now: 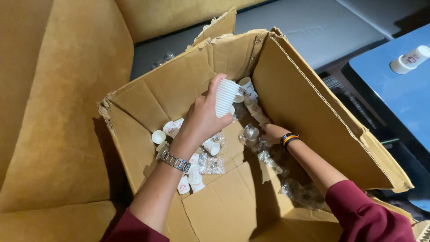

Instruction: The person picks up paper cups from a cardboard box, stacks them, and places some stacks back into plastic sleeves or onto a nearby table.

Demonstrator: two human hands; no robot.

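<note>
left hand (204, 117) closed around a nested stack of white paper cups (225, 97) — likely light, thin-walled, crushable; best gripped mid-stack, gently; right hand (273, 132) deep in the cardboard box (295, 103), fingers hidden — cannot tell.

Open brown cardboard box (291, 103) centre; crumpled clear wrappers (268, 159) inside.

1 cardboard box (286, 98), 2 hands: left hand (204, 117) and right hand (272, 133). 1 stack of white paper cups (225, 97), about 8 loose cups (171, 128) in the box, 1 more cup stack (410, 59) on 1 blue table (394, 94). 1 wristwatch (175, 162), 1 bracelet (289, 139).
</note>
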